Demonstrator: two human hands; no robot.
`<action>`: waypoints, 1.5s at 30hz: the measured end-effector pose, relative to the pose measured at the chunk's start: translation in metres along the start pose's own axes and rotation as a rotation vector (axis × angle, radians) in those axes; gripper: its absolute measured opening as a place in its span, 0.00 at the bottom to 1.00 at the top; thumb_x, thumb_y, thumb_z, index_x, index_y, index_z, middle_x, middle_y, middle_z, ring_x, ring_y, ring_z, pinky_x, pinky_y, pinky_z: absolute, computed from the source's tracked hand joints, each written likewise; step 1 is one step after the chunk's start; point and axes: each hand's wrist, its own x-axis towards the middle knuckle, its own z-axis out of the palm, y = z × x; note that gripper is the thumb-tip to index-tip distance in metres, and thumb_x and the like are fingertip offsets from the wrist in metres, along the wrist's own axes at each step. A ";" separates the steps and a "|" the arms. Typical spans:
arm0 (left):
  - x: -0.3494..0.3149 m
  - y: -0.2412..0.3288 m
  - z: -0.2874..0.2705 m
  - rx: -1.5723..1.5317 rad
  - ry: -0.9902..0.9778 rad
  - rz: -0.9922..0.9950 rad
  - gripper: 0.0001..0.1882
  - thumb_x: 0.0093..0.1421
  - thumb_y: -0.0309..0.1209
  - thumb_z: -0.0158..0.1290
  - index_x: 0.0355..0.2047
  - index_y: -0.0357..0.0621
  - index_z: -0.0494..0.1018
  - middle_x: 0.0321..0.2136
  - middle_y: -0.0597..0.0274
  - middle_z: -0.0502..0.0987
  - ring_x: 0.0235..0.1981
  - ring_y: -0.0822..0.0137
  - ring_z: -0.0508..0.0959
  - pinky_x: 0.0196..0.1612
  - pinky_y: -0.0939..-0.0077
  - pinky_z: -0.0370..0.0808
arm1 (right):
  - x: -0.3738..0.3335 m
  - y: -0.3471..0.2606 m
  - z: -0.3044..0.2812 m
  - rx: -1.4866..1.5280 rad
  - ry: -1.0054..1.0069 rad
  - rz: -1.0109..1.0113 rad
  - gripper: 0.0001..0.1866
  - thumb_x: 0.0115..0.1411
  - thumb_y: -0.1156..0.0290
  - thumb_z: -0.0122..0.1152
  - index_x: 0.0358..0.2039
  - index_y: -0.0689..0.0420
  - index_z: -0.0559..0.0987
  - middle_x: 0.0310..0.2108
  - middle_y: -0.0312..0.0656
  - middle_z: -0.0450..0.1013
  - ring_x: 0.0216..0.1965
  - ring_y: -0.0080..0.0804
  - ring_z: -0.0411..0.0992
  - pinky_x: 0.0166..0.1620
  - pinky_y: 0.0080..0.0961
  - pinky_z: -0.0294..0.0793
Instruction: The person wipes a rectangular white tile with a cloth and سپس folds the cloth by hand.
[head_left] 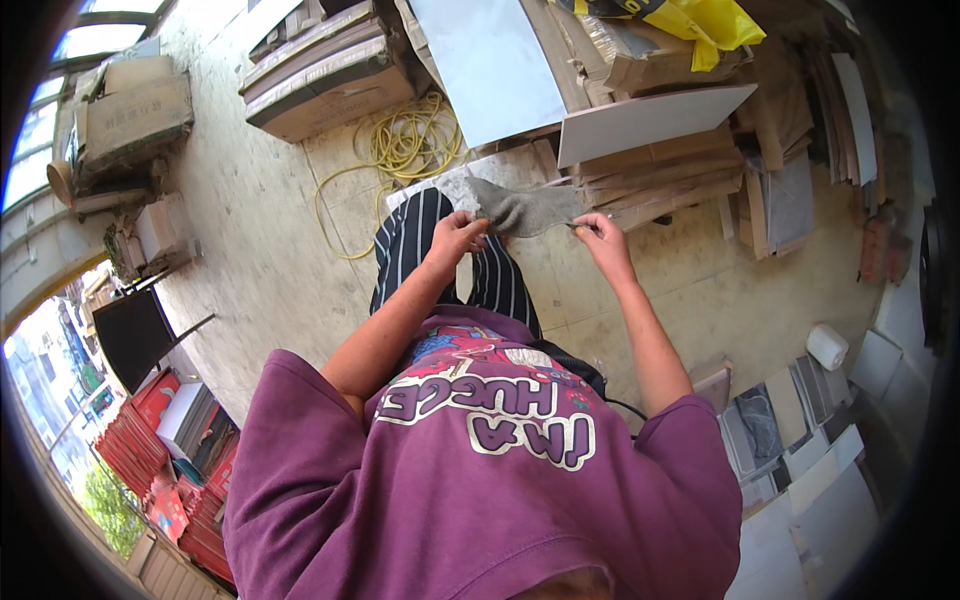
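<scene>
A grey piece of cloth (pixel 520 208) hangs stretched between my two hands, in front of my knees. My left hand (pixel 460 238) pinches its near left edge, close to my striped trouser leg. At the cloth's right corner, my right hand (pixel 602 242) grips it between thumb and fingers. A ragged whitish patch (pixel 460 190) shows beside the cloth's left end; whether it belongs to the cloth I cannot tell.
Ahead, a yellow hose (pixel 415 140) lies coiled on the tiled floor beside cardboard boxes (pixel 330 80). A white panel (pixel 655 125) leans on stacked cardboard (pixel 660 175) at front right. Red stacked goods (pixel 140 430) stand left; tile-like panels (pixel 790 410) lie right.
</scene>
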 end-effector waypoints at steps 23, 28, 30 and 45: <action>0.112 0.105 -0.039 0.029 -0.062 -0.111 0.06 0.57 0.32 0.53 0.29 0.44 0.68 0.21 0.67 0.72 0.21 0.71 0.76 0.24 0.80 0.74 | 0.083 -0.088 0.042 -0.033 0.220 -0.050 0.06 0.55 0.78 0.53 0.34 0.60 0.75 0.28 0.39 0.75 0.30 0.23 0.74 0.35 0.21 0.72; 0.166 0.164 -0.076 -0.068 -0.028 -0.049 0.07 0.57 0.32 0.53 0.29 0.44 0.67 0.21 0.65 0.72 0.21 0.71 0.76 0.26 0.79 0.74 | 0.174 -0.111 0.068 -0.111 0.233 -0.133 0.07 0.53 0.76 0.55 0.33 0.60 0.75 0.27 0.41 0.74 0.26 0.28 0.70 0.33 0.25 0.70; 0.199 0.188 -0.098 -0.133 -0.024 -0.012 0.07 0.57 0.32 0.53 0.30 0.43 0.68 0.21 0.64 0.73 0.21 0.71 0.75 0.26 0.78 0.74 | 0.215 -0.139 0.081 -0.169 0.246 -0.153 0.07 0.53 0.75 0.55 0.33 0.59 0.75 0.27 0.42 0.74 0.27 0.31 0.70 0.33 0.26 0.70; 0.374 0.397 -0.206 -0.476 0.082 0.545 0.07 0.57 0.29 0.53 0.35 0.44 0.70 0.30 0.59 0.76 0.26 0.64 0.76 0.32 0.72 0.75 | 0.509 -0.283 0.141 -0.198 0.422 -0.539 0.04 0.53 0.74 0.55 0.31 0.57 0.76 0.31 0.44 0.74 0.32 0.37 0.73 0.39 0.28 0.72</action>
